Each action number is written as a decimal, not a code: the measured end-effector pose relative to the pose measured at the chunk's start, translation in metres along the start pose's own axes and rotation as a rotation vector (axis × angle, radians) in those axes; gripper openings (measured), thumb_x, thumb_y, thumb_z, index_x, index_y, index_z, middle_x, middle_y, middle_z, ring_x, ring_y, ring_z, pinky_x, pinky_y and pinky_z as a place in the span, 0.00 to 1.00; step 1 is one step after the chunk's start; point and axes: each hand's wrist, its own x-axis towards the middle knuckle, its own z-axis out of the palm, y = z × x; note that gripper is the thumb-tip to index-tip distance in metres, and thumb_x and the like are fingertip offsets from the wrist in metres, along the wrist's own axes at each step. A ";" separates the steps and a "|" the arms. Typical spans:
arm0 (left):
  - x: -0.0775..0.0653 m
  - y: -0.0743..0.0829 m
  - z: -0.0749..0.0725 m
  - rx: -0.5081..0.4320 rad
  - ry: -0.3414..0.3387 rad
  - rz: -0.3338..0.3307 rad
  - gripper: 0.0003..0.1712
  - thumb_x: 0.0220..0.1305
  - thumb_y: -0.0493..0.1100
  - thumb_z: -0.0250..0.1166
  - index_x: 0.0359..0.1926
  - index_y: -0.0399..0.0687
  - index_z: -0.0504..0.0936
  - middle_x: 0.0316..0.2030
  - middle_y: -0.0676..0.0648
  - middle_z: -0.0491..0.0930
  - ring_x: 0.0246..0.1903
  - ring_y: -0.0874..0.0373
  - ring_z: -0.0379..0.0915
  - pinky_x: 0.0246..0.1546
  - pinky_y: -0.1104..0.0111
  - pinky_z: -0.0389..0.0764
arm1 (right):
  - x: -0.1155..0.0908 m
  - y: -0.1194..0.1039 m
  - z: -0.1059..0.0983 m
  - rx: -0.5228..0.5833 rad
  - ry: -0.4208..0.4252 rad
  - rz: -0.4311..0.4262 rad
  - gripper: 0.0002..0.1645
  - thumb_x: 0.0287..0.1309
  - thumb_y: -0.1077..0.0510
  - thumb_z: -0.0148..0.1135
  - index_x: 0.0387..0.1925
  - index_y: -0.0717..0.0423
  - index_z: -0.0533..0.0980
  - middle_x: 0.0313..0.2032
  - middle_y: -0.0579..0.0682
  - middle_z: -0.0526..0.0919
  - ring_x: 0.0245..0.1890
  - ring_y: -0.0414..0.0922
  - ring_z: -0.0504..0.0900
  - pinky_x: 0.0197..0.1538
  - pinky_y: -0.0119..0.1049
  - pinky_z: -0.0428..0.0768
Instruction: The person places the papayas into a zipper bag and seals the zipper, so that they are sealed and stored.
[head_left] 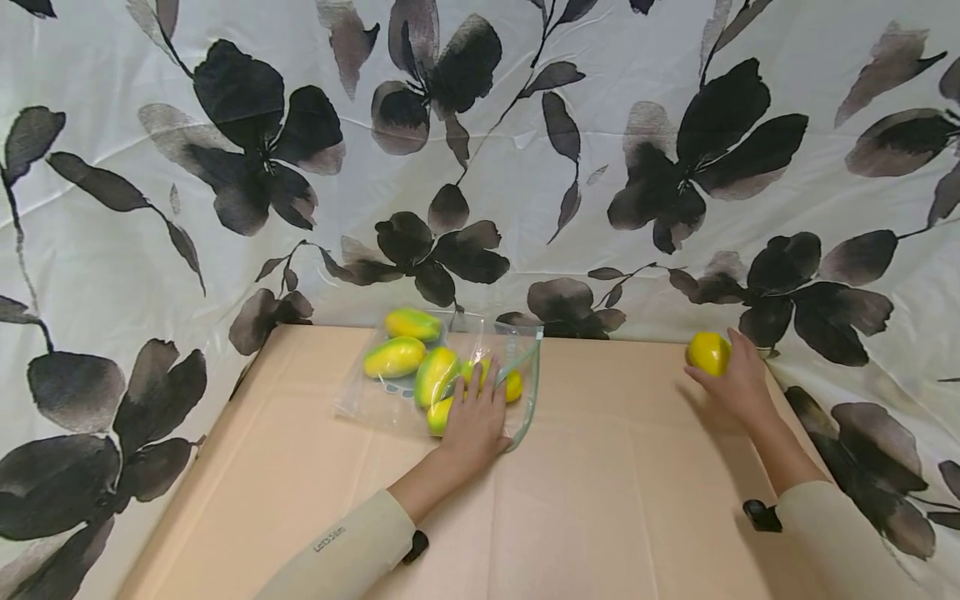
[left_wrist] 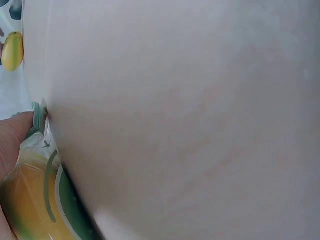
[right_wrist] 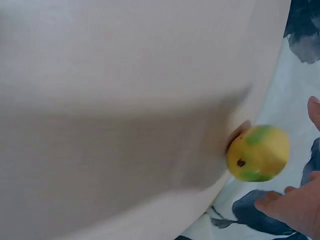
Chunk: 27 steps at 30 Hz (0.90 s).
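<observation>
On the cardboard lies a clear zip bag (head_left: pixel 348 408) with a green edge, holding several yellow-green mangoes (head_left: pixel 395 358). My left hand (head_left: pixel 476 417) rests on the bag's right part with its fingers spread out. Its thumb touches the green zip edge in the left wrist view, near a mango (left_wrist: pixel 32 200) seen through the plastic. At the far right of the cardboard, my right hand (head_left: pixel 738 379) is around a single mango (head_left: pixel 708 353). The right wrist view has extended fingers (right_wrist: pixel 295 205) beside this mango (right_wrist: pixel 260 154), with a gap between.
The cardboard surface (head_left: pixel 585 467) stretches between the two hands. Behind it and at both sides hangs a white cloth (head_left: pixel 570 167) with dark floral print. Black wrist cameras (head_left: pixel 762 515) sit at both sleeves.
</observation>
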 end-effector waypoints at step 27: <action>0.000 -0.001 0.002 0.014 -0.013 0.001 0.62 0.50 0.69 0.77 0.76 0.40 0.63 0.82 0.35 0.47 0.79 0.37 0.50 0.75 0.42 0.60 | -0.012 0.034 0.018 0.045 -0.058 0.068 0.49 0.70 0.58 0.60 0.77 0.73 0.43 0.62 0.83 0.63 0.56 0.77 0.67 0.54 0.73 0.66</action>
